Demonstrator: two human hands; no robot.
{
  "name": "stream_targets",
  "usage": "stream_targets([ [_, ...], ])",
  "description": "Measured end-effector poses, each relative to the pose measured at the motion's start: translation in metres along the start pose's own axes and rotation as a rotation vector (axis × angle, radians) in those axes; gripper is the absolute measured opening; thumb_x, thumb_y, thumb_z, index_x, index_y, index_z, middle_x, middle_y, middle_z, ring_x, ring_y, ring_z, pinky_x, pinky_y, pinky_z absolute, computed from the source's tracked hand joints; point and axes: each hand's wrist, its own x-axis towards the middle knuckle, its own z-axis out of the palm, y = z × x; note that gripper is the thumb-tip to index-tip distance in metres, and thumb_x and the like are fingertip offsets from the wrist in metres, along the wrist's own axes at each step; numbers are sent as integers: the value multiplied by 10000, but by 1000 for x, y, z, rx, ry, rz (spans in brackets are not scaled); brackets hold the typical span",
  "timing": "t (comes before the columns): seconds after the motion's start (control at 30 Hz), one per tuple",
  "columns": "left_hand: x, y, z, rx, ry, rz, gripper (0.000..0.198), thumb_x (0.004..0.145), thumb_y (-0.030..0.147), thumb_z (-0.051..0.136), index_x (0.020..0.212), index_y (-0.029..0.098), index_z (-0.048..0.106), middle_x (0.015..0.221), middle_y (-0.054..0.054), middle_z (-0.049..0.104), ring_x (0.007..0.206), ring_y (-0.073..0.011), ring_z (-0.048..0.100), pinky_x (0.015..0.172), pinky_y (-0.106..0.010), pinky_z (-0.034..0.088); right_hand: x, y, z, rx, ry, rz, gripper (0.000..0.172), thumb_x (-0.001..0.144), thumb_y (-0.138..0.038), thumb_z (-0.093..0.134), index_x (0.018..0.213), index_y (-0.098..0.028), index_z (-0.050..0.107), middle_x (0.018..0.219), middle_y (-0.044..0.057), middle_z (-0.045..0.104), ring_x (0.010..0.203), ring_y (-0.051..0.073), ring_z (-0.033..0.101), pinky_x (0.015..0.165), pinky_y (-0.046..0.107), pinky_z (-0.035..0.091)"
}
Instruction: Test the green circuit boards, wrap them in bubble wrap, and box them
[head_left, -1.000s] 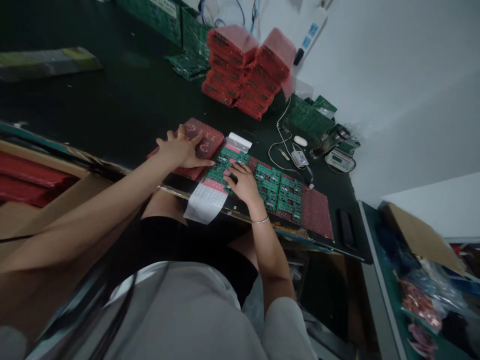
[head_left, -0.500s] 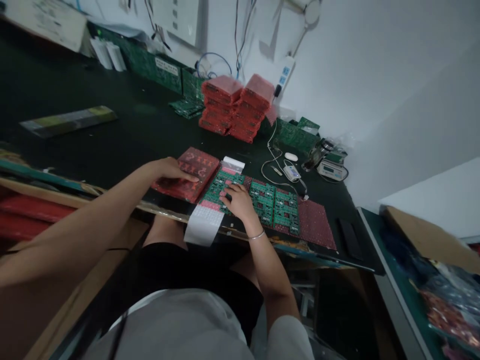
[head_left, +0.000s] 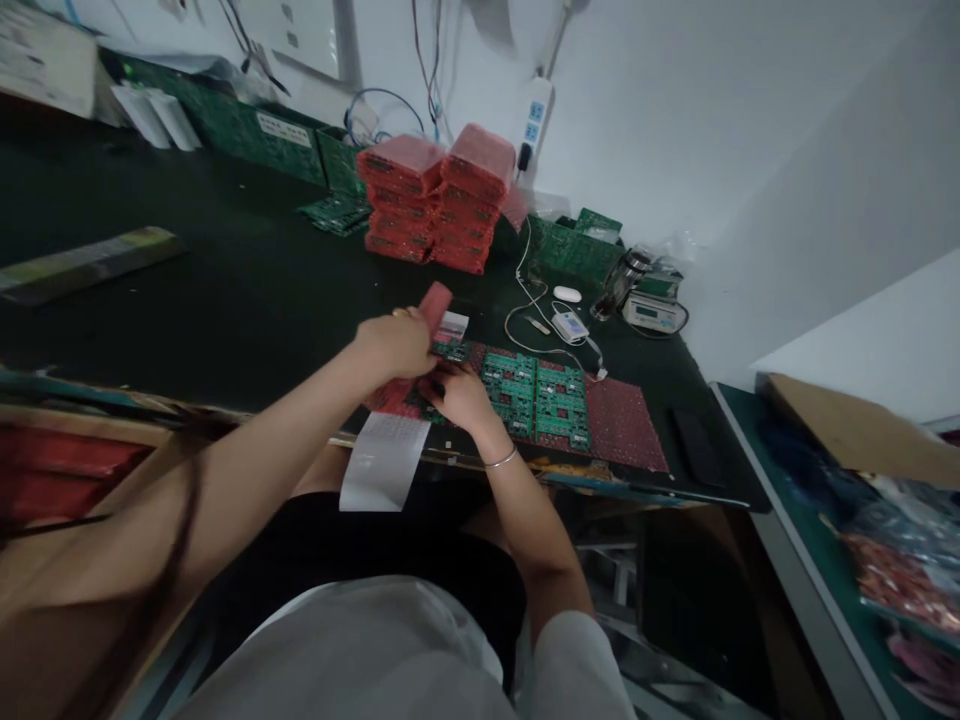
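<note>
Bare arms, a thin silver bracelet on the right wrist, black shorts, a grey top.

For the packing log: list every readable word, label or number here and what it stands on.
No text here can be read.
White label on the green boards: blurred.
Scale display: too small.
White sheet at the bench edge: faint print, unreadable.
Red bag in the left hand: no legible marking.

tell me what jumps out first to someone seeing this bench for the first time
The left hand lifts a red bagged pack off the dark bench, tilted up over the near edge, with the right hand just beside it on the row of green circuit boards. Behind them, two tall stacks of red packs stand near the white wall.
</note>
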Motion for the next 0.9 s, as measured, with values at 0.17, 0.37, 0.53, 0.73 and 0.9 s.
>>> stream_targets([
  [0.17, -5, 52, 35, 45, -10, 87, 935, 1011, 511, 543, 1740, 47, 183, 1741, -295, 211, 1609, -480, 235, 1234, -630, 365, -41, 43, -25, -6, 108, 176, 339, 1057, -213, 598, 1362, -138, 725, 1506, 155, 657, 1413, 262, 619, 1239, 396, 467],
  [0.37, 11, 68, 67, -57, -144, 29, 889, 1057, 495, 381, 1753, 97, -3, 1777, -204, -96, 1648, -483, -62, 1215, -852, 108, -94, 83, -38, -112, 74, 256, 486, 1036, -432, 694, 1455, -186, 683, 1611, 136, 571, 1561, 327, 464, 1295, 505, 404],
  [0.53, 22, 78, 73, -17, -91, 15, 853, 1054, 492, 399, 1760, 150, 63, 1784, -199, -66, 1646, -483, -75, 1206, -857, 66, -98, 88, -35, -120, 93, 252, 486, 1040, -477, 681, 1451, -218, 691, 1610, 116, 577, 1544, 327, 475, 1288, 510, 405],
  [0.73, 32, 47, 65, -128, -135, -4, 1181, 899, 853, 548, 1764, 212, 62, 1789, -210, -56, 1636, -522, -22, 1211, -806, 214, -98, 90, -38, -118, 79, 260, 523, 1033, -518, 680, 1465, -222, 680, 1605, 120, 579, 1525, 342, 472, 1259, 533, 427],
  [0.9, 38, 28, 67, -212, -135, -173, 1593, 660, 961, 731, 1742, 108, -69, 1729, -358, 143, 1560, -584, 261, 1209, -706, 334, -86, 83, -39, -120, 129, 280, 467, 1045, -440, 677, 1414, -156, 704, 1572, 171, 595, 1469, 368, 526, 1245, 543, 431],
])
